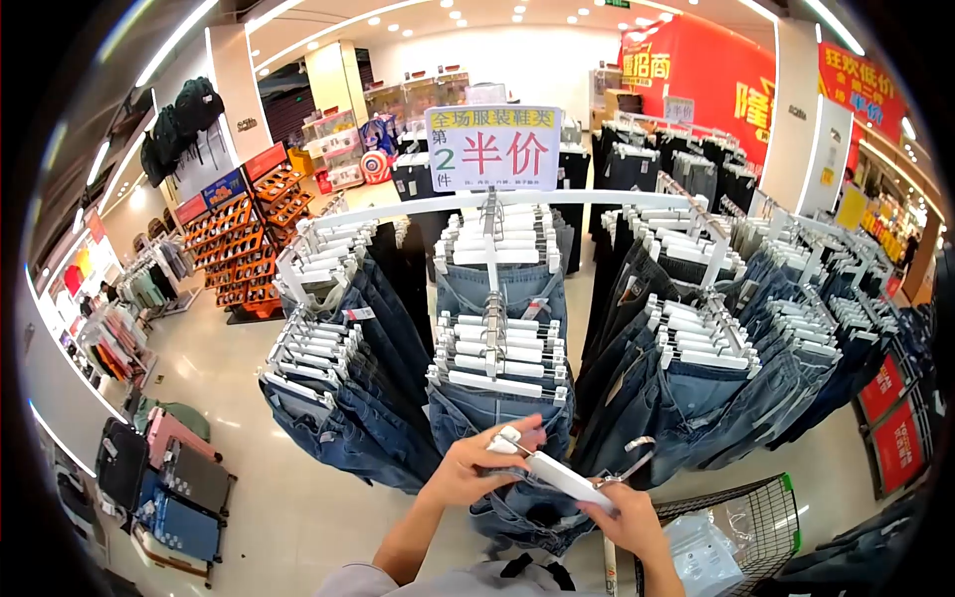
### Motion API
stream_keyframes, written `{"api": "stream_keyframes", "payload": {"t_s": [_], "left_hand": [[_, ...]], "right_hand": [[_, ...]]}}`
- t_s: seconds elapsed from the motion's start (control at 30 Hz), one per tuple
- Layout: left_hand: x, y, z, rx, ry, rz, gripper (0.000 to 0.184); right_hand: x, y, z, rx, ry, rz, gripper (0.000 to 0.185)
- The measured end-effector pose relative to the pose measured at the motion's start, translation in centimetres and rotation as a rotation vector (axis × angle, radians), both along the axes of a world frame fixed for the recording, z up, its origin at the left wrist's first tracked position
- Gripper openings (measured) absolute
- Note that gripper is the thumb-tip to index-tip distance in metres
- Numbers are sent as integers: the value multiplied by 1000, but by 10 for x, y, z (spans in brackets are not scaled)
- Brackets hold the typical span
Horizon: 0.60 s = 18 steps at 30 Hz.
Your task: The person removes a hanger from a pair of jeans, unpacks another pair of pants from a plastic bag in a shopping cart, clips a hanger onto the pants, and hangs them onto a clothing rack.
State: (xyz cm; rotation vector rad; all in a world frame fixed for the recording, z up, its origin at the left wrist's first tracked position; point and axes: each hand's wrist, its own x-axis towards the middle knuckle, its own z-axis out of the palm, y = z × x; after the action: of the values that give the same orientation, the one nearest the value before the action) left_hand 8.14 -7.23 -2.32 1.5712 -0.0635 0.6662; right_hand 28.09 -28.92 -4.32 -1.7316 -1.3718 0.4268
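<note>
A white clip hanger (pixel 567 476) with a metal hook lies slanted between my two hands, low in the middle of the view. My left hand (pixel 477 466) grips its left end near the clip, thumb and fingers pinched. Around the other end, close to the hook, my right hand (pixel 629 512) is closed. Dark blue jeans (pixel 522 517) hang below the hanger at my waist; whether both clips hold them is hidden by my fingers. Just ahead, more blue jeans (pixel 497 410) hang in a row on white hangers.
A white rack (pixel 398 207) carries several rows of jeans, with a sale sign (pixel 492 149) on top. A wire shopping cart (pixel 771 527) holding plastic-wrapped items (pixel 704 550) stands at lower right. Suitcases (pixel 189 488) stand on the floor at left, beyond them an orange shoe display (pixel 234 249).
</note>
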Motion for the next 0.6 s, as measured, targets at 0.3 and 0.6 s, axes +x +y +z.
{"api": "stream_keyframes", "payload": {"t_s": [0.3,0.6], "left_hand": [[-42,19,-25,80,-1,-25,35],[-7,14,13,259,34,-32,26]], "right_hand": [[-62,-6,-22,-55,-61,-132,34],[-98,49,74,350,21,-223,34]]}}
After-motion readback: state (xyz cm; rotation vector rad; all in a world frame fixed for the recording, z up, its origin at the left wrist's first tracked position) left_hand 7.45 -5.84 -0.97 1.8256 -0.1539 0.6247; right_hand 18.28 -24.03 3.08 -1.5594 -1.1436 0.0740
